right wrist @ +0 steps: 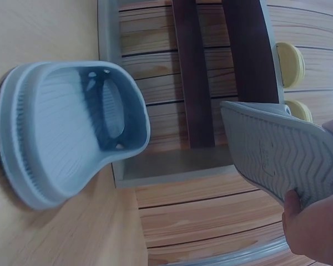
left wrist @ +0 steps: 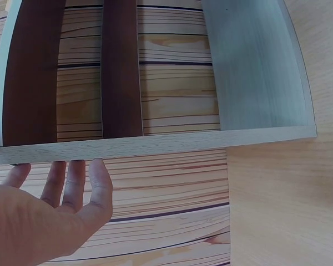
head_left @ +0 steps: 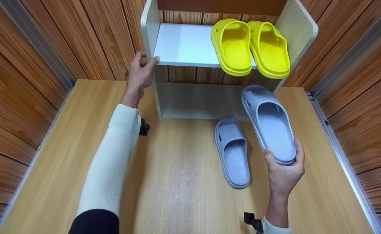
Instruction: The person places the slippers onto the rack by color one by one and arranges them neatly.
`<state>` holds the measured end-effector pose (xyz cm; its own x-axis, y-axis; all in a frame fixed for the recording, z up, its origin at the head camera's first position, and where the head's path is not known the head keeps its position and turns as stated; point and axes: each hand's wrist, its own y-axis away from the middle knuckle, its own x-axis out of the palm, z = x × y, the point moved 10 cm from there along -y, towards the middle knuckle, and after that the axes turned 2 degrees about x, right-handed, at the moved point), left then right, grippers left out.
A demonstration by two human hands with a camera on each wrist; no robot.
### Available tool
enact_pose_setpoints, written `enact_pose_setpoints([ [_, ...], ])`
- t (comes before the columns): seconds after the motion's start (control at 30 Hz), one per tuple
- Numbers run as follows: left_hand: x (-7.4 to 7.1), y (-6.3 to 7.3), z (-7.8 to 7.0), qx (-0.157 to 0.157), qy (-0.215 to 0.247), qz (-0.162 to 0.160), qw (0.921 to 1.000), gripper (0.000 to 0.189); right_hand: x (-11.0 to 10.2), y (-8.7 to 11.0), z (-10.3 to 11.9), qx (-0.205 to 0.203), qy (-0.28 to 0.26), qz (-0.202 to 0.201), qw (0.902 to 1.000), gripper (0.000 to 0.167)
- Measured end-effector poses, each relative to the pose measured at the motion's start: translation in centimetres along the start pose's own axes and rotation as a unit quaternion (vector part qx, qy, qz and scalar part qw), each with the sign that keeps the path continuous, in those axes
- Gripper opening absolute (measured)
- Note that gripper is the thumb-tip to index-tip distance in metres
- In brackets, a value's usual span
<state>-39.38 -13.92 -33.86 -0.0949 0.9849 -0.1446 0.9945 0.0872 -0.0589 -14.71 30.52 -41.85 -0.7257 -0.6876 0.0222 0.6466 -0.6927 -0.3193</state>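
Note:
My right hand (head_left: 286,174) grips a grey slipper (head_left: 276,130) by its heel, thumb on one side and fingers on the other. The slipper is lifted, toe toward the shoe rack, and its zigzag-patterned sole (right wrist: 283,155) shows in the right wrist view. Its grey mate (head_left: 237,162) lies on the floor to the left, toe also toward the rack. At the rack's left side panel (head_left: 148,29), my left hand (head_left: 138,76) holds the front edge, thumb at the shelf corner. In the left wrist view its fingers (left wrist: 75,183) reach along the panel's outer face.
A pair of yellow clogs, a left one (head_left: 235,48) and a right one (head_left: 271,48), stands on the right of the white upper shelf (head_left: 185,44). Below it is a lower compartment (head_left: 200,100). Wood-plank walls (head_left: 365,107) enclose the wooden floor (head_left: 180,182).

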Motion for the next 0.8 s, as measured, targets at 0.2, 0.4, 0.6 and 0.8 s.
enact_pose_setpoints([
  [0.2,0.1,0.0,0.2,-0.008,0.001,0.002,1.0,0.042,1.0,-0.1,0.6,-0.013,-0.006,0.014,0.9998,0.075],
  [0.4,-0.1,-0.1,0.2,-0.013,0.0,-0.001,0.9999,0.042,2.4,-0.5,0.9,-0.019,-0.019,0.019,0.9995,0.077],
  [0.6,-0.1,0.1,0.4,-0.021,-0.012,-0.001,0.9997,0.046,3.5,-0.6,0.7,-0.018,-0.029,0.029,0.999,0.078],
  [0.8,0.0,-0.1,0.3,-0.013,-0.005,-0.002,0.9999,0.045,4.6,-1.0,0.7,-0.023,-0.034,0.029,0.9987,0.077],
])
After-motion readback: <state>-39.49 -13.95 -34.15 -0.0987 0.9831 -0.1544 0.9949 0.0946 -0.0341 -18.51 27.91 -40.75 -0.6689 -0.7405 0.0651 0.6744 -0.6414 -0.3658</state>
